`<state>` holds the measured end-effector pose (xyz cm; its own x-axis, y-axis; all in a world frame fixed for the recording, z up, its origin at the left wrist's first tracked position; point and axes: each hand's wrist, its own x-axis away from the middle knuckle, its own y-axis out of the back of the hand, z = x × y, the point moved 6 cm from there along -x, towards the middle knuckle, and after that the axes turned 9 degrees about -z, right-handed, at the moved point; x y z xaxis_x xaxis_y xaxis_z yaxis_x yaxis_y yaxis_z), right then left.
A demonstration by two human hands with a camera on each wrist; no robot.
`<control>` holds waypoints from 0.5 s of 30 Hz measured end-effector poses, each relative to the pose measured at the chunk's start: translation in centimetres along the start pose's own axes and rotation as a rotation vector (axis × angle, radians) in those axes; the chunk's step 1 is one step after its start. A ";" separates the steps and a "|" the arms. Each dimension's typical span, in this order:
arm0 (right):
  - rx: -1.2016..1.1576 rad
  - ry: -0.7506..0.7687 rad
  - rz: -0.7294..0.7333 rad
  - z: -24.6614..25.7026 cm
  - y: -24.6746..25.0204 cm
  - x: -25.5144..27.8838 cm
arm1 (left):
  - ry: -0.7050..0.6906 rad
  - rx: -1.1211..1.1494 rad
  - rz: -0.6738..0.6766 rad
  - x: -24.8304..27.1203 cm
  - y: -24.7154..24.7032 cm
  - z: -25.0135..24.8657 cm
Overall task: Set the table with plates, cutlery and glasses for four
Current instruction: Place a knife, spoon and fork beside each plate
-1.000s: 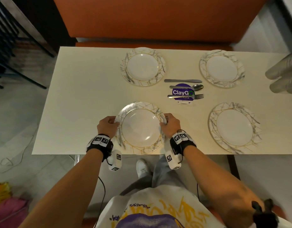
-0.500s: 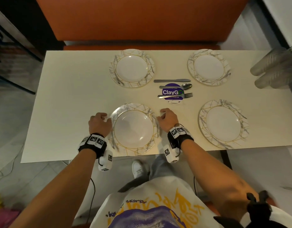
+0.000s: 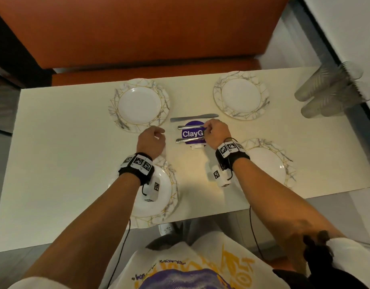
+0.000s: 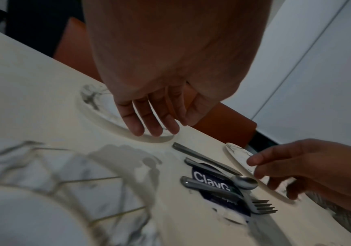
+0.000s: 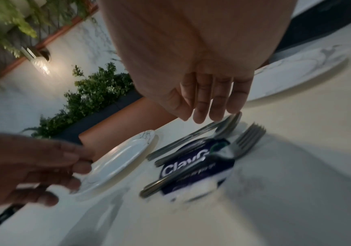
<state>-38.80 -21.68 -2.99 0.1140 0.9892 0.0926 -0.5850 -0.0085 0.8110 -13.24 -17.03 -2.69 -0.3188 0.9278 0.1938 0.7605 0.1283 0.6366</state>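
Note:
Four white marbled plates lie on the cream table (image 3: 65, 153): far left (image 3: 139, 104), far right (image 3: 241, 97), near right (image 3: 271, 165) and near left (image 3: 171, 197), partly under my left forearm. A knife (image 3: 194, 117), a spoon (image 3: 190, 127) and a fork (image 3: 189, 140) lie side by side in the middle, the last two across a purple ClayGo coaster (image 3: 192, 133). My right hand (image 3: 208, 130) hovers over the spoon bowl (image 5: 229, 123) and fork tines (image 5: 248, 138), fingers straight, holding nothing. My left hand (image 3: 157, 134) hangs empty and relaxed left of the handles, near the far left plate's rim.
Several clear ribbed glasses (image 3: 330, 90) stand in a cluster at the table's far right corner. An orange bench (image 3: 148, 34) runs along the far side. The near table edge is close to my body.
Both hands have let go of the near left plate's rim and moved forward to the cutlery in the middle. The plate stays where it was set.

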 end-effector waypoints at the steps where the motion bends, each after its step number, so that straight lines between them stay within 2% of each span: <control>1: 0.025 0.015 0.013 -0.2 0.0 -1.2 | -0.011 -0.010 0.010 -0.8 -1.0 -1.0; 7: 0.241 0.151 0.117 -0.6 -0.2 -7.6 | -0.101 -0.088 0.078 -5.2 -7.0 -5.6; 9: 0.280 0.214 0.153 -0.2 -0.5 -8.3 | -0.154 -0.155 0.113 -5.9 -8.2 -6.1; 10: 0.317 0.232 0.187 -0.8 -0.7 -10.5 | -0.150 -0.185 0.115 -7.6 -10.2 -6.9; 15: 0.432 0.404 0.291 -0.3 -2.6 -11.4 | -0.286 -0.461 0.164 -9.0 -12.2 -7.8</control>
<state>-38.80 -32.92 -6.33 -0.3593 0.9142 0.1873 -0.1617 -0.2586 0.9523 -24.10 -29.69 -6.36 -0.0024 0.9888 0.1490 0.4413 -0.1326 0.8875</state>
